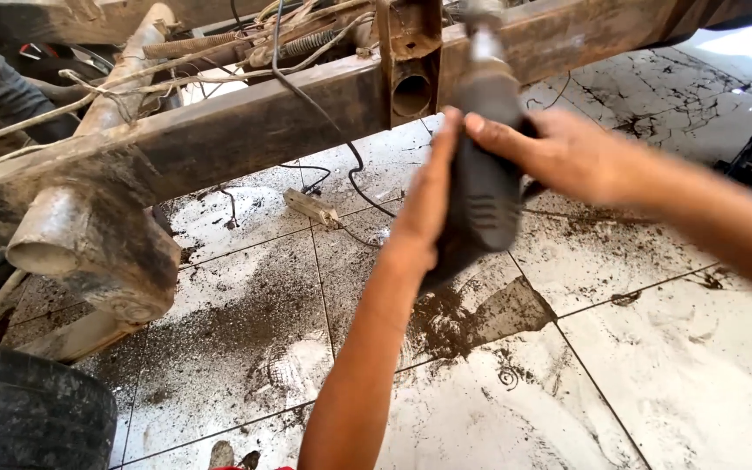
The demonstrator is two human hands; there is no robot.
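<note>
Head view, looking down under a vehicle: both my hands grip a dark grey power tool (pixel 480 183), its nose raised to the rusty frame rail (pixel 245 130) that crosses the upper picture. My left hand (pixel 428 204) lies flat along the tool's left side, fingers (pixel 447 139) stretched up the body and pressed to it. My right hand (pixel 558 152) comes in from the right, thumb over the front of the tool and the other fingers wrapped behind, hidden. The tool's tip meets the rail just beside a rusted bracket with a round hole (pixel 411 91). Loose wires (pixel 306 96) droop from the rail toward the tiled floor (pixel 637 383), which is strewn with dark dirt. A worn pipe end (pixel 54 235) juts out at left above a black tyre (pixel 28 409).
</note>
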